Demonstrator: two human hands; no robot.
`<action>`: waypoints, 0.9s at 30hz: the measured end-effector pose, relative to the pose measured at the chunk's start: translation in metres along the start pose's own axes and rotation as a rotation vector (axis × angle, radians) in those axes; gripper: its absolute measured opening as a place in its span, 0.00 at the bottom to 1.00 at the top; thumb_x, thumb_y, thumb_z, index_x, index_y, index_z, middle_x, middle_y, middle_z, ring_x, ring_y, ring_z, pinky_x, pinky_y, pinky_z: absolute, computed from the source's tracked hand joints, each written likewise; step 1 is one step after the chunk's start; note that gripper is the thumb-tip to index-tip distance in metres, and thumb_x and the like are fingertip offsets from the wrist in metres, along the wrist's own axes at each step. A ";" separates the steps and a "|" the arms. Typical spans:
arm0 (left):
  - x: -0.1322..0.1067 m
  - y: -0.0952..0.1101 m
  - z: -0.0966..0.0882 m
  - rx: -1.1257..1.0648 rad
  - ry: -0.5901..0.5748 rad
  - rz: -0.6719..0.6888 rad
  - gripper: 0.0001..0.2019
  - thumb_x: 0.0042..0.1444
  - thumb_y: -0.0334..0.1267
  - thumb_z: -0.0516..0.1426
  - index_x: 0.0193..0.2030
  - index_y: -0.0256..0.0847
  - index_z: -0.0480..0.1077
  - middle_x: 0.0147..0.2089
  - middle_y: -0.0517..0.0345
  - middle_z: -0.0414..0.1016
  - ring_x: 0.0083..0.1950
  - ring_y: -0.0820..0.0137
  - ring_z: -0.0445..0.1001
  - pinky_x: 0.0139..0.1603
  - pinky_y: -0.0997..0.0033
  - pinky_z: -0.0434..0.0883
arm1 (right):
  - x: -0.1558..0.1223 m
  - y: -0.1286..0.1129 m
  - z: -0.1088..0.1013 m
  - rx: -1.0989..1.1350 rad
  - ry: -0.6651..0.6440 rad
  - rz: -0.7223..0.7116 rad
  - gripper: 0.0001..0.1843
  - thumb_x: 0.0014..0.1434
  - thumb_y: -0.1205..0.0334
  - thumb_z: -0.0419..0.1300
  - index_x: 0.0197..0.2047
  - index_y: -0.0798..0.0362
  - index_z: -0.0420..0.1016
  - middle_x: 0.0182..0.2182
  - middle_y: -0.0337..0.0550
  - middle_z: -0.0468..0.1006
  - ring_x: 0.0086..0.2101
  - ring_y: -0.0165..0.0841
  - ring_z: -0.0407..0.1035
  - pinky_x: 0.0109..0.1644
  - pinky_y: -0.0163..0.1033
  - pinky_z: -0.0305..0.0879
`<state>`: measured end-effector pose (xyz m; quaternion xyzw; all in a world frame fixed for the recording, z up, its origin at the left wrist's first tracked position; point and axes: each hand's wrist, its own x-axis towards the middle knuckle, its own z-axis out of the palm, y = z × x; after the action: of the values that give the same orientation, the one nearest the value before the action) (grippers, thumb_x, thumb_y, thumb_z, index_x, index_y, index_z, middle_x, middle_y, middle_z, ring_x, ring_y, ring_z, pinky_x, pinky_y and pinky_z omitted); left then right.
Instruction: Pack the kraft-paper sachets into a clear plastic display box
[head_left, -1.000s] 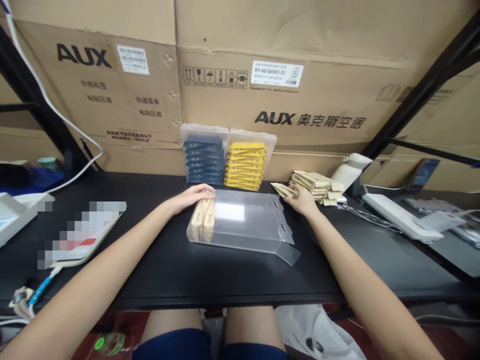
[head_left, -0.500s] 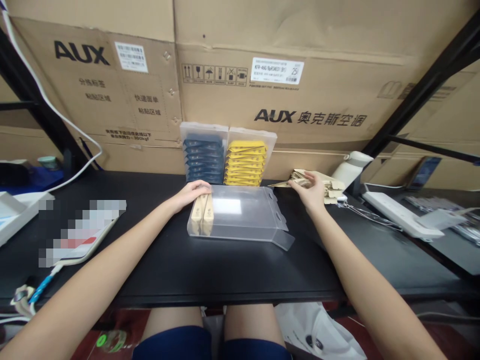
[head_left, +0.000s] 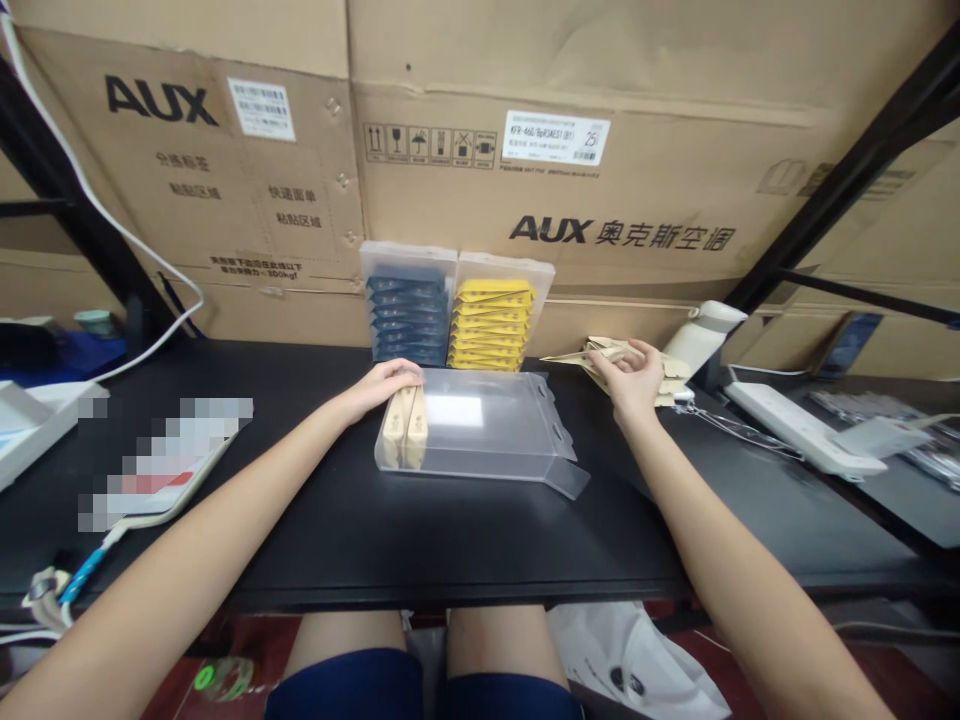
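A clear plastic box (head_left: 495, 420) lies on the black table in front of me, its flaps folded out on the right. Two slim tan packets (head_left: 405, 415) stand side by side at its left end. My left hand (head_left: 386, 385) is closed over the box's far left corner, with its fingertips against the tops of these packets. Over a pile of tan packets (head_left: 675, 372) at the right, my right hand (head_left: 630, 375) pinches one tan packet (head_left: 564, 358), whose pointed end sticks out to the left. The hand covers part of the pile.
Behind the box stand two clear cases, one with blue packets (head_left: 407, 315) and one with yellow packets (head_left: 491, 320). A white bottle (head_left: 705, 335) leans by the pile. A phone (head_left: 169, 480) lies left, a white power strip (head_left: 806, 430) right. Large cardboard (head_left: 450, 210) backs the table.
My right hand has shifted slightly right and turned, its fingers drawn in around the tan packet. My left hand and the box have stayed in place.
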<state>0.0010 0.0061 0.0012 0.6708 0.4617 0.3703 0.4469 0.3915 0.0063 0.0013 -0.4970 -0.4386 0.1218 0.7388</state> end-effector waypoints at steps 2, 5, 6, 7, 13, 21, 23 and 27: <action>0.000 0.001 0.000 0.005 -0.002 -0.002 0.16 0.45 0.47 0.61 0.38 0.41 0.74 0.43 0.56 0.76 0.49 0.60 0.71 0.51 0.63 0.65 | -0.001 -0.003 0.000 -0.008 0.003 0.007 0.36 0.30 0.58 0.73 0.41 0.49 0.59 0.29 0.33 0.70 0.36 0.36 0.74 0.48 0.48 0.71; -0.001 0.001 0.000 0.005 0.002 -0.006 0.16 0.45 0.47 0.61 0.38 0.41 0.74 0.43 0.56 0.76 0.49 0.60 0.71 0.52 0.63 0.65 | -0.003 -0.007 0.000 -0.041 0.006 0.013 0.35 0.31 0.56 0.73 0.41 0.50 0.61 0.28 0.33 0.70 0.35 0.36 0.73 0.48 0.48 0.71; -0.001 0.002 0.000 0.007 0.003 -0.008 0.16 0.45 0.47 0.61 0.38 0.41 0.74 0.43 0.56 0.76 0.50 0.60 0.71 0.52 0.63 0.65 | -0.003 -0.008 0.000 -0.055 0.005 0.013 0.35 0.31 0.55 0.73 0.42 0.50 0.62 0.28 0.34 0.71 0.35 0.35 0.73 0.48 0.48 0.70; -0.001 0.002 0.000 0.008 0.003 -0.007 0.16 0.45 0.47 0.61 0.38 0.41 0.74 0.43 0.56 0.76 0.50 0.60 0.71 0.52 0.62 0.65 | -0.004 -0.009 -0.001 -0.072 0.002 0.012 0.34 0.32 0.54 0.73 0.42 0.50 0.62 0.28 0.34 0.71 0.35 0.36 0.73 0.48 0.48 0.71; -0.001 0.003 0.001 0.001 0.012 -0.006 0.16 0.44 0.47 0.61 0.38 0.40 0.74 0.43 0.55 0.76 0.49 0.60 0.72 0.52 0.62 0.65 | -0.004 -0.010 -0.002 -0.174 -0.015 -0.020 0.32 0.38 0.50 0.70 0.44 0.51 0.64 0.29 0.35 0.69 0.34 0.36 0.72 0.43 0.46 0.71; -0.001 0.003 0.001 -0.007 0.017 -0.021 0.16 0.44 0.47 0.62 0.38 0.40 0.74 0.43 0.56 0.77 0.49 0.61 0.72 0.52 0.63 0.66 | -0.003 -0.009 -0.006 -0.249 0.017 -0.079 0.33 0.40 0.53 0.68 0.48 0.51 0.61 0.43 0.47 0.69 0.44 0.39 0.69 0.48 0.47 0.69; -0.001 0.002 0.000 -0.012 0.016 -0.026 0.16 0.44 0.47 0.62 0.38 0.40 0.74 0.43 0.56 0.77 0.49 0.61 0.72 0.52 0.63 0.66 | -0.002 -0.008 -0.006 -0.215 0.010 -0.079 0.34 0.39 0.54 0.69 0.48 0.51 0.60 0.45 0.49 0.68 0.45 0.40 0.68 0.49 0.48 0.68; 0.001 -0.001 -0.001 -0.037 0.030 -0.028 0.17 0.44 0.47 0.62 0.39 0.41 0.74 0.43 0.56 0.77 0.49 0.61 0.73 0.52 0.63 0.66 | -0.001 -0.008 -0.003 -0.143 0.046 -0.070 0.36 0.39 0.51 0.70 0.48 0.51 0.59 0.41 0.46 0.69 0.43 0.39 0.70 0.49 0.48 0.69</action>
<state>-0.0001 0.0078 0.0011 0.6503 0.4708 0.3824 0.4574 0.3913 -0.0003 0.0071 -0.5354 -0.4461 0.0528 0.7152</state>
